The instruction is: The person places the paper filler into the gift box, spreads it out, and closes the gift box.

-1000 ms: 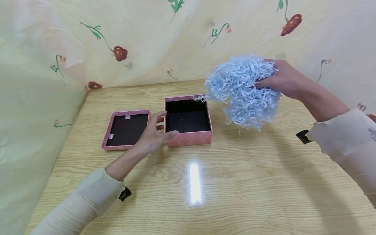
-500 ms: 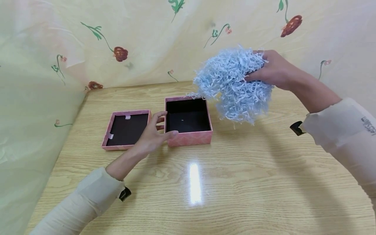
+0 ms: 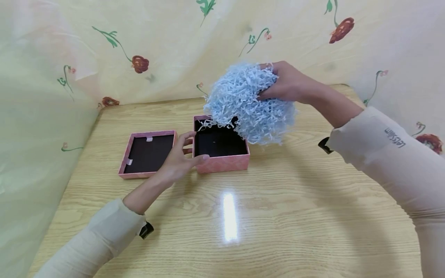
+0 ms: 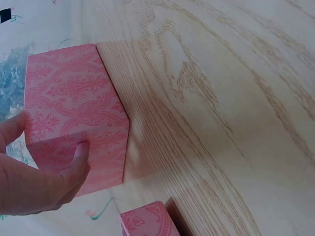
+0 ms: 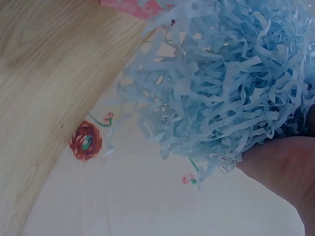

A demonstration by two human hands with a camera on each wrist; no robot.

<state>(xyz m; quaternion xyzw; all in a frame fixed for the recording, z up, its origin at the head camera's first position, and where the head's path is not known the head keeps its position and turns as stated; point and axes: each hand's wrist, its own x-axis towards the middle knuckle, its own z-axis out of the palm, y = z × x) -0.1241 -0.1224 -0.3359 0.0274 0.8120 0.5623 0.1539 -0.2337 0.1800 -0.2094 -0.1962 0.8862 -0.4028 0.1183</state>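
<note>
My right hand [image 3: 290, 85] grips a big fluffy bundle of light blue shredded paper [image 3: 243, 96], raised above the table. Part of the bundle overlaps the back right of a pink patterned box [image 3: 224, 164] in the head view, and loose strands dangle over its opening. Black lining shows inside the box, with a tiny pale speck on its floor. At the box's near left corner, my left hand [image 3: 179, 160] holds it, thumb on the front and fingers along the left side [image 4: 78, 162]. Shredded paper [image 5: 221, 88] fills much of the right wrist view, hiding most of the fingers.
Left of the box lies a shallow pink lid [image 3: 149, 154], black inside up, with two pale tabs; my left hand overlaps its right edge. The wooden table [image 3: 278, 224] meets a floral cloth backdrop [image 3: 167, 46] behind and at the left.
My right hand has carried the shredded paper leftward, from beside the box to partly over it. The left hand, box and lid keep their places.
</note>
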